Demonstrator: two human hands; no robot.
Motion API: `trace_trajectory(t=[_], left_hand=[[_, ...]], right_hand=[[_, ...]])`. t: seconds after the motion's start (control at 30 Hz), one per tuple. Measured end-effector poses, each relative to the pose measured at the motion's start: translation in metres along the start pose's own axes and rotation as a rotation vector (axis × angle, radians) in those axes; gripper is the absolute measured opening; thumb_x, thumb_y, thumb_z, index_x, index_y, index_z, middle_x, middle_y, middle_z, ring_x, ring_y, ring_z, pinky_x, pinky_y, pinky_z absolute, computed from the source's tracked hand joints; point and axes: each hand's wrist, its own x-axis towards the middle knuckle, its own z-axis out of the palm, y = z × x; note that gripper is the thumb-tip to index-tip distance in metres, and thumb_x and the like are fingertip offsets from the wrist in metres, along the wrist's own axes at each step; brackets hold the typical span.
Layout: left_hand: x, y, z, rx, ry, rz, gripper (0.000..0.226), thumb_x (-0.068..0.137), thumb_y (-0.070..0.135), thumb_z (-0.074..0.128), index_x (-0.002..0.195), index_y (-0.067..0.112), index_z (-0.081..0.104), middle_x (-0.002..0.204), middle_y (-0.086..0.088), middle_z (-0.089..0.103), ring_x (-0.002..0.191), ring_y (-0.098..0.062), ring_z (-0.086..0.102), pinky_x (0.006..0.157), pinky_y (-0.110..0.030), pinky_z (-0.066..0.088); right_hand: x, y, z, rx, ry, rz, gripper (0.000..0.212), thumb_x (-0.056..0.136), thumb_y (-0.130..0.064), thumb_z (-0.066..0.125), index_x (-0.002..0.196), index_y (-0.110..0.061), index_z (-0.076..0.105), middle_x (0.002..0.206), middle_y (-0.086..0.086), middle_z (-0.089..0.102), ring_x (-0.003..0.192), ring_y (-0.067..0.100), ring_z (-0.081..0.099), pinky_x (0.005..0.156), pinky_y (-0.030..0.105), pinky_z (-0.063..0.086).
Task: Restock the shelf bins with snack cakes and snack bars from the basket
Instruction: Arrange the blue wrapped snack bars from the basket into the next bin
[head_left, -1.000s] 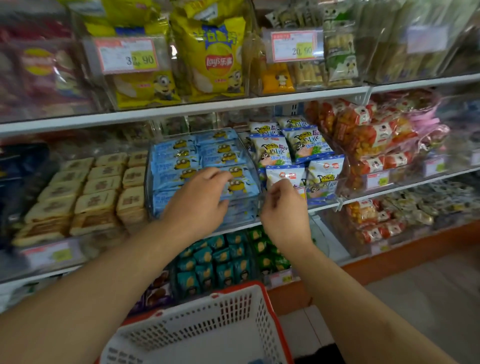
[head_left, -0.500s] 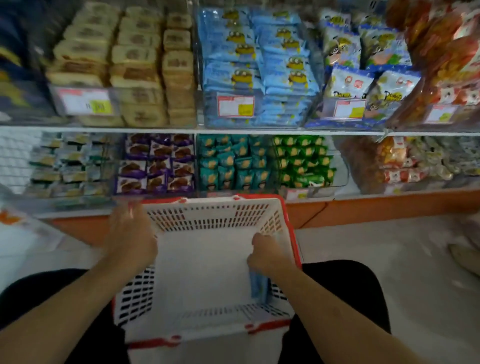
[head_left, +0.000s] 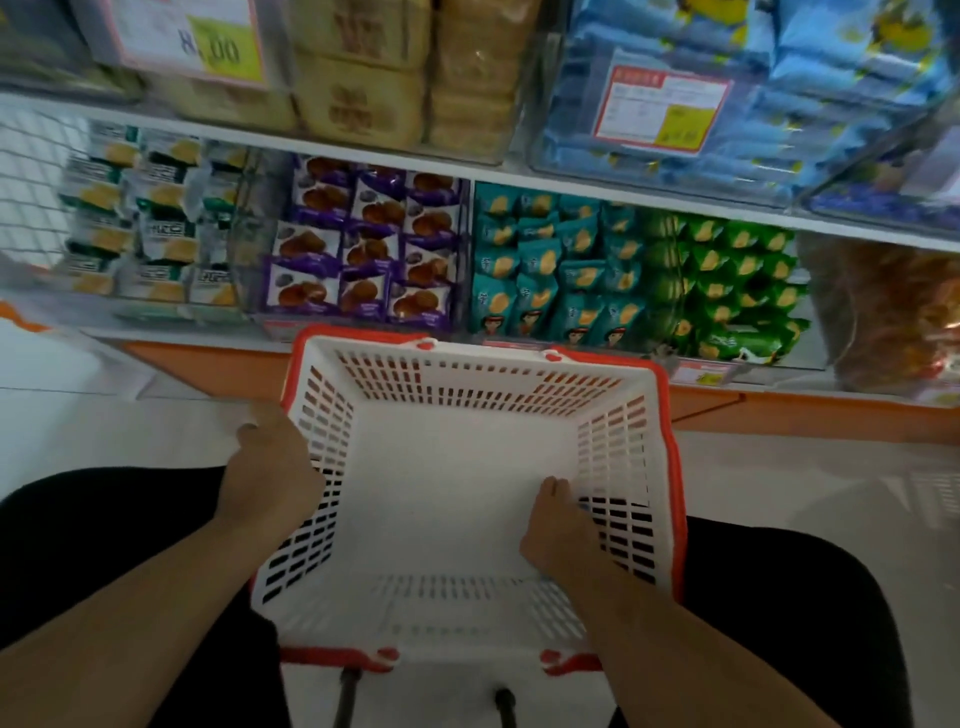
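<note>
A white basket with a red rim (head_left: 670, 431) sits between my knees in front of the shelf, and its floor looks bare. My left hand (head_left: 270, 467) grips the basket's left rim from outside. Inside the basket my right hand (head_left: 556, 525) lies low by the right wall, knuckles up; whatever is under it is hidden. Just beyond the basket, the bottom shelf bins hold purple snack cakes (head_left: 363, 249), teal packs (head_left: 556, 270) and green packs (head_left: 727, 280). On the shelf above are blue snack packs (head_left: 779, 104) and beige cakes (head_left: 363, 93).
White-and-green packs (head_left: 150, 223) fill the bin at the far left of the bottom shelf. A bag of orange snacks (head_left: 893, 312) stands at the right. An orange plinth (head_left: 208, 364) runs under the shelf. Pale floor lies on both sides of my legs.
My hands left the blue packs on the shelf and came down to the basket. The blue packet seen under my right hand half a second ago no longer shows. The view moved closer.
</note>
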Motion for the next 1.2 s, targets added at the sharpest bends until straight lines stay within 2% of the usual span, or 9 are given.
trace_trajectory(t=[0.23,0.37,0.5,0.67,0.8,0.87,1.0,1.1,1.2], left_hand=[[-0.001,0.002,0.004,-0.024,0.019,0.000,0.062,0.091,-0.002,0.061,0.140,0.007,0.024,0.121,-0.021,0.045,0.084,-0.030,0.053,0.070,-0.044,0.049],[-0.001,0.002,0.004,-0.016,0.021,-0.003,0.064,0.092,0.001,0.061,0.141,0.007,0.021,0.121,-0.020,0.044,0.091,-0.033,0.053,0.076,-0.047,0.052],[0.002,0.001,0.002,-0.037,0.001,-0.010,0.061,0.096,0.005,0.056,0.144,0.006,0.020,0.125,-0.021,0.044,0.093,-0.031,0.050,0.078,-0.045,0.050],[-0.008,0.004,-0.021,-0.082,-0.062,-0.058,0.081,0.090,0.027,0.071,0.150,0.008,0.021,0.148,-0.022,0.031,0.128,-0.041,0.041,0.104,-0.050,0.045],[-0.044,0.025,-0.053,-0.123,0.192,0.203,0.059,0.089,0.016,0.072,0.137,0.006,0.039,0.138,-0.021,0.044,0.125,-0.039,0.047,0.100,-0.050,0.045],[-0.068,0.049,-0.076,-0.211,0.206,0.426,0.040,0.096,0.016,0.066,0.133,0.015,0.051,0.134,-0.009,0.055,0.112,-0.024,0.058,0.088,-0.037,0.051],[-0.131,0.113,-0.132,-0.311,0.039,0.764,0.011,0.103,0.034,0.061,0.109,0.041,0.067,0.105,0.024,0.069,0.094,0.006,0.065,0.079,-0.019,0.050],[-0.173,0.152,-0.159,-0.300,-0.218,0.839,0.015,0.097,0.041,0.069,0.108,0.033,0.074,0.091,0.017,0.076,0.080,0.004,0.069,0.072,-0.024,0.053],[-0.194,0.176,-0.167,-0.428,-0.350,0.794,0.014,0.097,0.023,0.073,0.109,0.016,0.070,0.081,-0.002,0.077,0.071,-0.015,0.074,0.056,-0.031,0.055]], right_hand=[[0.001,-0.002,-0.011,0.064,-0.014,0.030,0.048,0.103,-0.027,0.049,0.145,-0.006,0.038,0.162,0.025,0.017,0.130,0.033,0.052,0.099,0.033,0.050],[-0.010,-0.001,-0.027,0.229,-0.010,-0.053,0.007,0.098,-0.013,0.056,0.102,-0.013,0.050,0.133,0.018,0.056,0.097,0.022,0.057,0.087,0.035,0.056],[-0.031,0.001,-0.072,0.612,0.033,-0.181,0.021,0.088,-0.015,0.074,0.101,-0.011,0.058,0.109,0.006,0.065,0.090,0.018,0.061,0.068,0.031,0.055],[-0.099,0.015,-0.154,1.088,0.129,-0.482,0.038,0.079,-0.004,0.086,0.105,-0.026,0.069,0.113,-0.006,0.070,0.107,0.013,0.069,0.085,0.035,0.063],[-0.165,0.040,-0.208,1.224,0.208,-0.637,0.041,0.084,0.005,0.081,0.114,-0.018,0.067,0.121,-0.005,0.071,0.114,0.015,0.069,0.090,0.036,0.061],[-0.193,0.053,-0.227,1.241,0.242,-0.702,0.039,0.087,0.006,0.078,0.117,-0.016,0.067,0.123,-0.003,0.069,0.115,0.016,0.068,0.089,0.034,0.060],[-0.226,0.070,-0.258,1.286,0.248,-0.798,0.049,0.089,0.017,0.065,0.123,-0.018,0.069,0.128,0.002,0.068,0.119,0.023,0.065,0.090,0.038,0.056],[-0.242,0.074,-0.280,1.243,0.285,-0.832,0.061,0.084,0.021,0.059,0.128,-0.019,0.067,0.135,0.001,0.063,0.118,0.024,0.065,0.088,0.038,0.057],[-0.259,0.075,-0.295,1.266,0.407,-0.801,0.059,0.089,0.021,0.056,0.130,-0.021,0.063,0.133,-0.003,0.064,0.108,0.021,0.071,0.081,0.032,0.060]])
